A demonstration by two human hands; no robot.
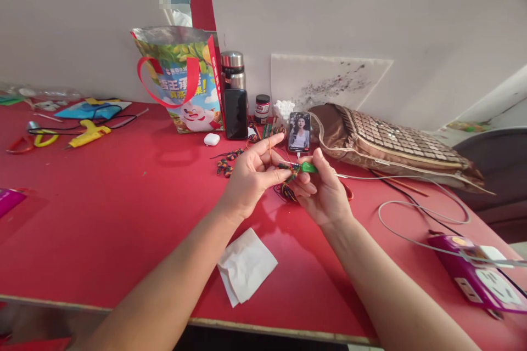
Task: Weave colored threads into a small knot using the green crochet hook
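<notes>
My right hand (325, 192) is closed around the green handle of a crochet hook (308, 168), whose thin shaft points left. Pinched between the thumb and fingers of my left hand (251, 178) is a small piece of dark multicoloured crochet work (293, 173), at the hook's tip. An orange strand of yarn (270, 145) runs over my raised left index finger. Beneath my hands lies a bundle of the multicoloured yarn (286, 193). A curly crocheted strip (225, 166) rests on the table left of my left hand.
Behind my hands stand a lit phone (300, 131), a dark phone (236, 115), a jar (262, 108) and a printed bag (185, 82). A folded tissue (247, 266) lies in front. Right are a brown bag (395, 142) and a purple power strip (477, 274); left, a yellow glue gun (88, 133).
</notes>
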